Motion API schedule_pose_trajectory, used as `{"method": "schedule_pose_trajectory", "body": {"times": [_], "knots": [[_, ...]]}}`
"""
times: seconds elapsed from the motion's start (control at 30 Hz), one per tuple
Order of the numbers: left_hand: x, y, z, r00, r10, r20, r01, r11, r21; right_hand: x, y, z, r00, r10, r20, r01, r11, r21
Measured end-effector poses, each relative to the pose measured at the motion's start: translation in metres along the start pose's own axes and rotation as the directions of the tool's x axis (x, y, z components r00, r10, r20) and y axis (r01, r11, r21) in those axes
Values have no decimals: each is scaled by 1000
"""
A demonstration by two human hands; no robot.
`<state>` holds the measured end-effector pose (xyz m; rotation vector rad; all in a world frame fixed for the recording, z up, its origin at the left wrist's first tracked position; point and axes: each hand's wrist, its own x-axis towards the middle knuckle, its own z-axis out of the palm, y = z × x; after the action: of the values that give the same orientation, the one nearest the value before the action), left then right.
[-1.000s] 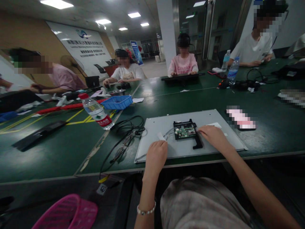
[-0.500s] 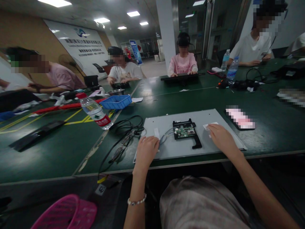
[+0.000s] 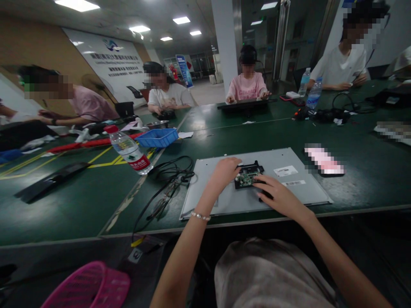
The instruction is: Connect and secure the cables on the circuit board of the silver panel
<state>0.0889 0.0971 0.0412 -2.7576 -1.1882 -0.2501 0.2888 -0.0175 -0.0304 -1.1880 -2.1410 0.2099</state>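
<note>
My left hand (image 3: 226, 171) bends its fingers over the left side of the black frame (image 3: 255, 164); I can't tell whether they grip it. My right hand (image 3: 276, 192) is loosely spread at the frame's right side, thumb apart from the fingers, fingertips at the green circuit board (image 3: 245, 179).

From the left, a long black piece (image 3: 51, 182) lies on the desk (image 3: 257, 132), then a red-capped bottle (image 3: 130, 152) and tangled black cables (image 3: 167, 171). Next comes the grey panel (image 3: 305, 194), with frame and board near its middle and two white labels (image 3: 285, 170) farther right. Just beyond its right edge lies a phone (image 3: 324, 160).
</note>
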Motion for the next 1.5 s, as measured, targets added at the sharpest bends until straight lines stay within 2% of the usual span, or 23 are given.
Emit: {"method": "schedule_pose_trajectory", "body": {"times": [0.07,0.17,0.4,0.6,0.73,0.87,0.97,1.13,1.3,1.5], "knots": [[16,-1,7,998,9,61,-12,999,46,-1,0,0,1000,3,3,-3,1000,-7],[29,-6,17,994,-3,111,-6,997,77,0,0,-1,1000,2,-6,-2,1000,-13],[44,-12,24,993,-60,101,47,992,121,1,-2,-2,1000,-5,-11,5,1000,-6],[66,-9,27,992,-100,78,88,987,137,1,-1,-2,1000,-2,-11,2,1000,3],[68,-6,35,989,-112,101,99,987,123,3,-3,-4,1000,7,-4,-7,1000,11],[60,-7,34,987,-117,113,108,990,90,3,-5,-5,1000,12,-6,-12,999,35],[49,-10,27,986,-128,110,121,991,63,2,0,-7,996,62,-57,-61,998,31],[17,-8,10,987,-145,76,144,989,17,-7,35,-18,965,202,-168,-218,973,-82],[-23,23,2,998,-68,-2,67,989,-131,-12,67,-31,948,264,-177,-294,940,-172],[-47,66,12,1000,7,23,-2,978,-206,-8,76,-29,954,280,-104,-297,931,-214]]}}
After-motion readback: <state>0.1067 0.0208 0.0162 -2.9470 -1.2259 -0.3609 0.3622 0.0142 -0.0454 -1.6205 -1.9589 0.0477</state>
